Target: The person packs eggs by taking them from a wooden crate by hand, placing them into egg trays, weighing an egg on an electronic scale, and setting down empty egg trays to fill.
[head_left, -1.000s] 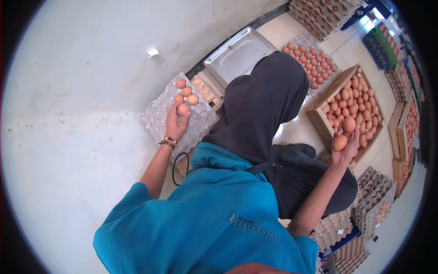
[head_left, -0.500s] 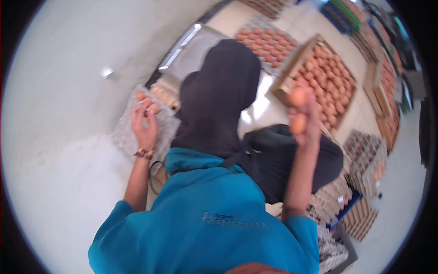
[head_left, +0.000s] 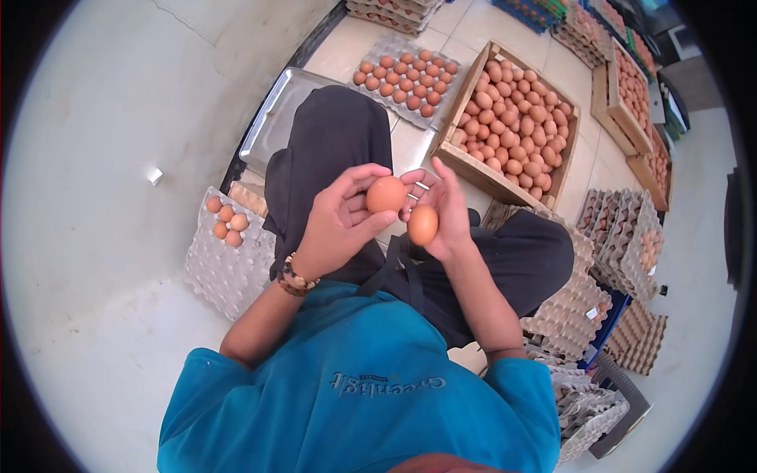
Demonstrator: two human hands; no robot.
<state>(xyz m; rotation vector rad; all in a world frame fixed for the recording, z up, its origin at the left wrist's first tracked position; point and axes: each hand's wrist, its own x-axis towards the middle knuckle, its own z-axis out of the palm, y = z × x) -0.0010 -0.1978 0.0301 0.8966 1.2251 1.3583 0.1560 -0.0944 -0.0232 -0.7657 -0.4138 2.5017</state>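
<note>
Head view: step in hand looks like working two eggs between the hands, over the lap. Left grip (head_left: 335, 225) is closed on one egg (head_left: 386, 194), thumb below, fingers above and behind, spread no wider than the shell. Right grip (head_left: 451, 217) cups a second egg (head_left: 423, 225) low against the palm; its upper fingers stand loosely apart, tips right by the first egg, contact can't be told. Lower fingers mostly hidden by the second egg, so how firmly they hold it is unclear. The two eggs sit just beside each other, first one higher and to the left. Judgement: next move calls for light, even pressure on each shell, and care that the pair don't knock together. Left side: grey tray (head_left: 229, 272), five eggs bunched at its far end, remaining cups bare. Ahead on the floor: filled tray (head_left: 386, 47), rows of eggs. Ahead right: wooden crate (head_left: 485, 175), loose eggs piled inside. Metal pan (head_left: 276, 118) near the left knee, partly covered by the leg. Neither grip touches tray or crate.
</note>
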